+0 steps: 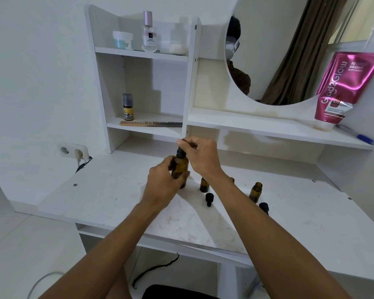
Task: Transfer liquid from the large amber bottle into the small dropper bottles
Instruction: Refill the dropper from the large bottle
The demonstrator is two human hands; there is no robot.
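Note:
The large amber bottle (181, 166) stands on the white desk (108, 197), and my left hand (163, 182) is wrapped around its body. My right hand (200, 156) pinches the black dropper cap (180, 151) at the bottle's neck from above. Two small amber dropper bottles stand uncapped to the right: one (203, 184) just beside the large bottle, partly behind my right wrist, the other (255, 192) farther right. Two black dropper caps lie on the desk, one (209, 199) in front of the nearer bottle and one (264, 207) by the farther bottle.
A white shelf unit (143, 87) stands behind the bottles with a comb (150, 123), a small dark bottle (127, 107), a jar and a perfume bottle. A round mirror (289, 50), a pink tube (341, 87) and a blue pen (364, 138) are at the right. A wall socket (75, 151) is at the left.

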